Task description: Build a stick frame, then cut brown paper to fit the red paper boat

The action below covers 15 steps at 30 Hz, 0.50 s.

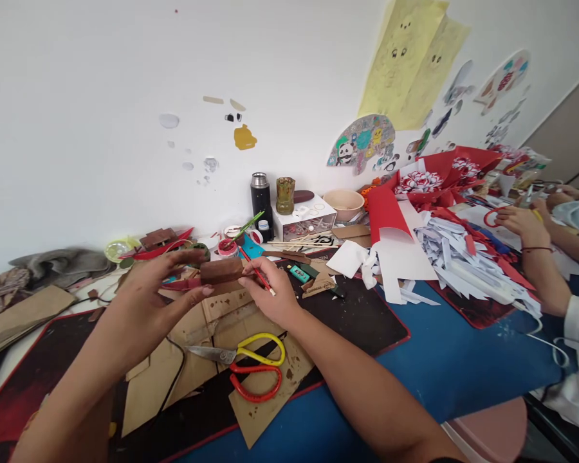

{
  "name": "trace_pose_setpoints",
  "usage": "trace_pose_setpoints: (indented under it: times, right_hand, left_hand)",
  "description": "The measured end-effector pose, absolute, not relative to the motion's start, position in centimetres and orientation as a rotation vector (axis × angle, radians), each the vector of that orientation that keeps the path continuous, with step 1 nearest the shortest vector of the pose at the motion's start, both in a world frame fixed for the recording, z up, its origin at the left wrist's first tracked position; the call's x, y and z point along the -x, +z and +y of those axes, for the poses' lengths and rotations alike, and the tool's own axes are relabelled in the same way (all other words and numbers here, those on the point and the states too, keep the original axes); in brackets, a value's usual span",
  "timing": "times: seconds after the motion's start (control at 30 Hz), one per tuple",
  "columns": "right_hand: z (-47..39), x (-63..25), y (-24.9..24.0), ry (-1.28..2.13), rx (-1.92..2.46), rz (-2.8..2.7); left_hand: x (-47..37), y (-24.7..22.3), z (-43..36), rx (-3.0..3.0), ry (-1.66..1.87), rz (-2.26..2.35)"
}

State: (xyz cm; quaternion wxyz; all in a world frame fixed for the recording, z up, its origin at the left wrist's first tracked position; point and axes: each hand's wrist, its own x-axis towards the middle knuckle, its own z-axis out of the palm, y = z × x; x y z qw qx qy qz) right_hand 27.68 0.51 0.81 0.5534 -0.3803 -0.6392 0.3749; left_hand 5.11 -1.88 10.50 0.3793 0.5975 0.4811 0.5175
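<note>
1. brown block (220, 271), a small painted-looking piece, is held up off the tabletop (439, 360) between both hands, just above the scissors (246, 363), likely raised so its face catches the eye.
2. left hand (149, 302) spreads wide, thumb under and fingers (186, 257) over the block's left end; the loose, open pinch seems meant to keep skin off the brown surface.
3. right hand (270, 296) closes on the block's right end and also grips a red-handled paintbrush (258, 275), tip angled away from the block, apparently parked there so the hand can steady the piece.
4. beyond the scissors, a paint pot (228, 247) with a green brush (245, 228) stands within reach, beside a black flask (260, 199).
5. under the scissors lie cut cardboard sheets (265, 399) on a dark mat (367, 321), probably shielding the surface.
6. far right of the scissors, another person's hands (521, 222) work over a heap of red and white paper scraps (458, 257).
</note>
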Motion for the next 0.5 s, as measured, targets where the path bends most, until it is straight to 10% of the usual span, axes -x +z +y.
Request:
trace_pose_setpoints:
  times: [0.5]
  right_hand:
    - [-0.2, -27.7, 0.9, 0.773, 0.939, -1.736]
  left_hand:
    - [-2.0, 6.4, -0.3, -1.864, 0.701, 1.412]
